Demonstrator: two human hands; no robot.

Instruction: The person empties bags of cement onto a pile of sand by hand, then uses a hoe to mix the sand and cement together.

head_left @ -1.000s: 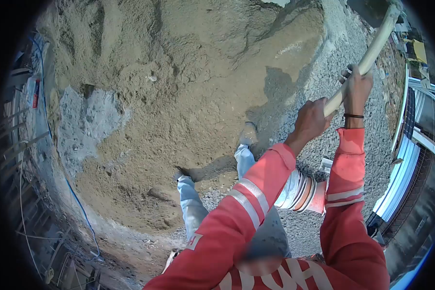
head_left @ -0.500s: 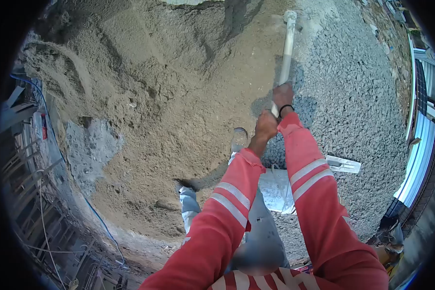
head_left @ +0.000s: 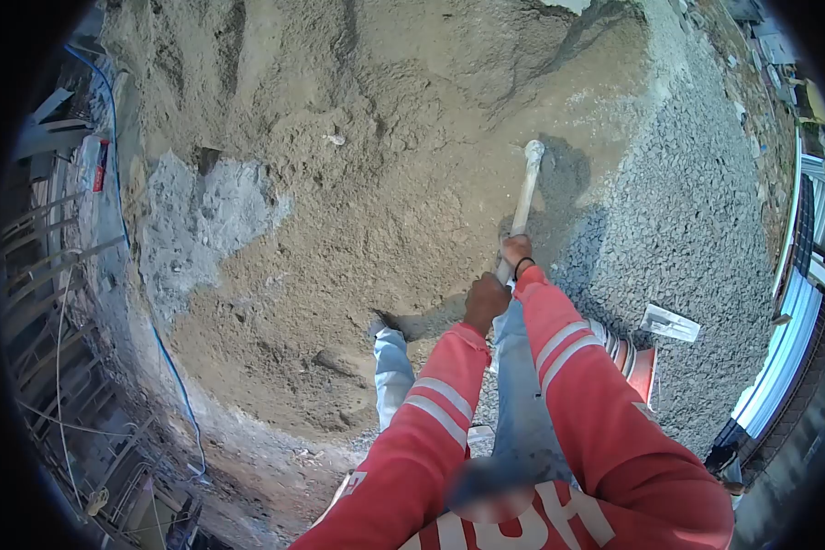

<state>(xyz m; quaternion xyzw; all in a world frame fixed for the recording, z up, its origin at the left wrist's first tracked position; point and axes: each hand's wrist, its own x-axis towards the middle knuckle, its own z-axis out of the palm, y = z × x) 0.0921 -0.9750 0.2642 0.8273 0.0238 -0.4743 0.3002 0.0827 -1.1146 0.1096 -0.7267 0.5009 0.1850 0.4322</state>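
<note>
My left hand (head_left: 487, 301) is closed around the near part of a hoe's pale handle (head_left: 525, 197). Just ahead of it, my right hand (head_left: 516, 250), with a dark band at the wrist, also grips the shaft. The handle points away from me over damp sand (head_left: 412, 211), ending in a rounded, whitish collar (head_left: 534, 148). No blade can be made out at that far end. A dark shadow falls on the sand beside the shaft. My two feet stand apart in the material, partly covered or hidden.
Grey gravel (head_left: 697, 211) spreads along the right, bearing a flat pale plate (head_left: 671, 323). A reddish container (head_left: 642, 371) shows partly behind my right forearm. A blue hose (head_left: 176, 371) runs down the left, near stacked boards (head_left: 41, 293). Corrugated metal sheets (head_left: 784, 348) lie far right.
Both hands and the hoe's far end have come closer to my body. The camera view has turned. The grey sheet seen under my forearms is out of sight, and the reddish container now shows.
</note>
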